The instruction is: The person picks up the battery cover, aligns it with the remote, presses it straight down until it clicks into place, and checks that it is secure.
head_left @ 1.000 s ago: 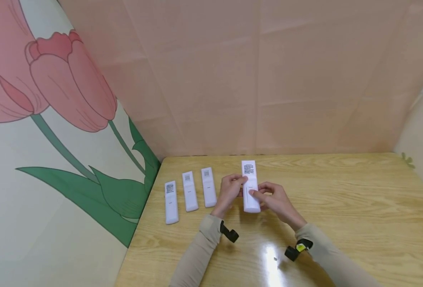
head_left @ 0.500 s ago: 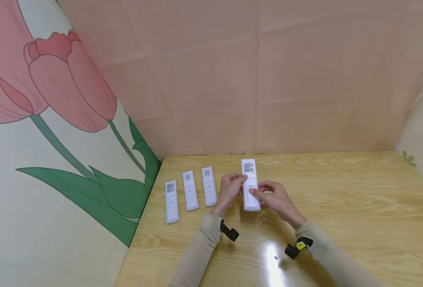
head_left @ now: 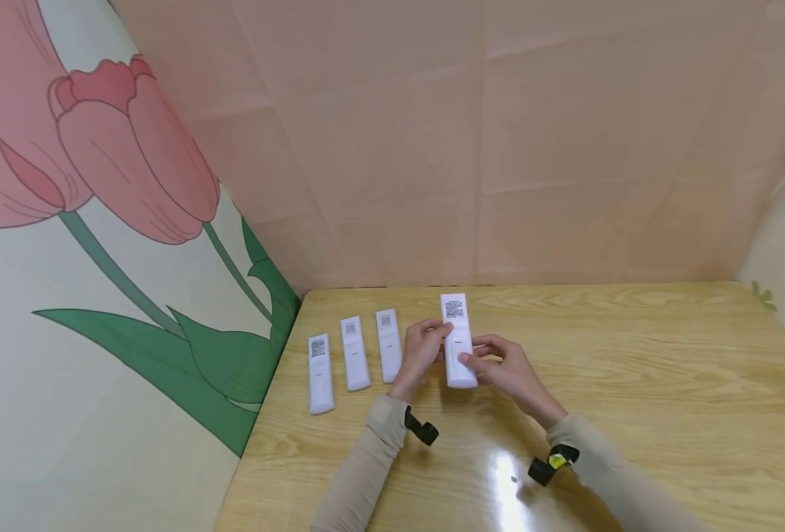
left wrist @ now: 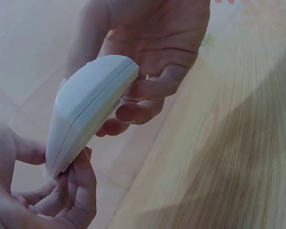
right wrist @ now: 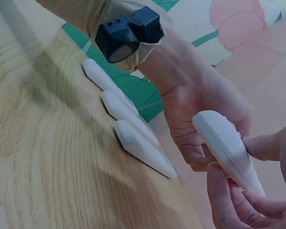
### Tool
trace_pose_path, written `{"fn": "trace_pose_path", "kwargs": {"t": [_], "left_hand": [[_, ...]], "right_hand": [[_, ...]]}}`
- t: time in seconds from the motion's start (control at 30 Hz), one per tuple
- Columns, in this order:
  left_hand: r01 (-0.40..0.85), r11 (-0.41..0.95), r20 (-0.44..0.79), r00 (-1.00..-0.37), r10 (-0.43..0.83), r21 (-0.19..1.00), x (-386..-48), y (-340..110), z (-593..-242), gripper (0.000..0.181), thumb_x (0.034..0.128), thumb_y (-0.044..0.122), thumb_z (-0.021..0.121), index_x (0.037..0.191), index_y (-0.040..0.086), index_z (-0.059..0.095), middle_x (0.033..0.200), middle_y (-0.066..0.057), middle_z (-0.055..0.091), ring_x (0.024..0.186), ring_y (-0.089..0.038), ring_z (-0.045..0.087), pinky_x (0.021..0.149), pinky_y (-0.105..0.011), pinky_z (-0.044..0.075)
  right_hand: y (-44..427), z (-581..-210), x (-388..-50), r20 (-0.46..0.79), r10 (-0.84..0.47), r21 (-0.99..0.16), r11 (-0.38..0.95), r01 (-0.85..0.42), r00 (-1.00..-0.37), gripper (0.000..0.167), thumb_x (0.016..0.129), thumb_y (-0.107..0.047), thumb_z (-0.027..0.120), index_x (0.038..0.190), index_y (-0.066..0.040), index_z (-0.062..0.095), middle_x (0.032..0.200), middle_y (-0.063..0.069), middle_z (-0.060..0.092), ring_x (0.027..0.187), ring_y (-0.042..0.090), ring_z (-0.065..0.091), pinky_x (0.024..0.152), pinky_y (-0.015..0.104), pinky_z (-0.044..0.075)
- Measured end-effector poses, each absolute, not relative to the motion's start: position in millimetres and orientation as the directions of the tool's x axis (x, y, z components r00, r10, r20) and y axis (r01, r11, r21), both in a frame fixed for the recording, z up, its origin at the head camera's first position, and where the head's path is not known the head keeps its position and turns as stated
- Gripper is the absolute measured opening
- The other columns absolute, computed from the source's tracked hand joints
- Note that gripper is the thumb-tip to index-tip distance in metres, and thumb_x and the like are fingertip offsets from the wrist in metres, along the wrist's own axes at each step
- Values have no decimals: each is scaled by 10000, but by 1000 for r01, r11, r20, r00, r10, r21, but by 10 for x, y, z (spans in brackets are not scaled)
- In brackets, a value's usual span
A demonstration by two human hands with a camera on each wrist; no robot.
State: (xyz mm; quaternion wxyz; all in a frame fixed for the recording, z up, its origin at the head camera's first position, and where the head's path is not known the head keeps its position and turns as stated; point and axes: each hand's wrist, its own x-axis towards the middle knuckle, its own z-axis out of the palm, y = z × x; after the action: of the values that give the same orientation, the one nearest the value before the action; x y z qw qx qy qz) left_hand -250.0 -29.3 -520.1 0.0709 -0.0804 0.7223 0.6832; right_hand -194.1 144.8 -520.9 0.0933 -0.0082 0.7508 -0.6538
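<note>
A white remote control (head_left: 457,340) is held up over the table with its back and printed label facing the head camera. My left hand (head_left: 422,347) grips its left edge, thumb on the back just below the label. On the other side my right hand (head_left: 508,373) holds the lower part, its thumb pressing on the long cover on the back and its fingers behind. In the left wrist view the side seam of the remote (left wrist: 93,102) shows. The right wrist view shows the remote (right wrist: 229,148) between both hands. Its front face is hidden.
Three more white remotes lie label side up at the table's left: one remote (head_left: 321,375), a second remote (head_left: 355,355) and a third remote (head_left: 389,347). A small dark speck (head_left: 514,479) lies on the wooden table (head_left: 665,384). Behind rises a pink backdrop (head_left: 479,148).
Both hands have shifted slightly to the left with the remote over the last half second. The grip looks the same, and the three remotes on the table have not moved.
</note>
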Motion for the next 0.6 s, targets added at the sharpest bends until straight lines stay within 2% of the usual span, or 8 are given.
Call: {"fn": "trace_pose_path", "kwargs": {"t": [0.33, 0.47, 0.6], "left_hand": [[-216, 11, -216, -976, -28, 976, -2542, -389, -5223, 277, 1003, 275, 724, 1158, 47, 754, 926, -74, 770, 700, -125, 706, 633, -259, 586], [-220, 26, -219, -975, -38, 975, -2555, -426, -5241, 281, 1006, 290, 724, 1165, 60, 757, 937, -68, 779, 716, -129, 715, 674, -299, 599], [-218, 38, -217, -975, -44, 975, -2575, -450, -5266, 285, 1010, 297, 720, 1174, 66, 754, 939, -62, 784, 724, -127, 721, 663, -282, 596]], "right_hand": [[1427, -5266, -1896, -96, -181, -990, 115, 76, -979, 603, 954, -164, 815, 1459, 17, 540, 1269, 279, 643, 974, 264, 745, 879, 525, 647], [1404, -5290, -1880, -84, -188, -991, 116, 62, -979, 608, 946, -139, 824, 1466, 7, 546, 1265, 274, 657, 976, 252, 742, 890, 504, 646], [1383, -5309, -1881, -68, -185, -990, 137, 43, -980, 593, 938, -128, 829, 1458, -7, 570, 1263, 267, 675, 972, 232, 737, 872, 428, 650]]}}
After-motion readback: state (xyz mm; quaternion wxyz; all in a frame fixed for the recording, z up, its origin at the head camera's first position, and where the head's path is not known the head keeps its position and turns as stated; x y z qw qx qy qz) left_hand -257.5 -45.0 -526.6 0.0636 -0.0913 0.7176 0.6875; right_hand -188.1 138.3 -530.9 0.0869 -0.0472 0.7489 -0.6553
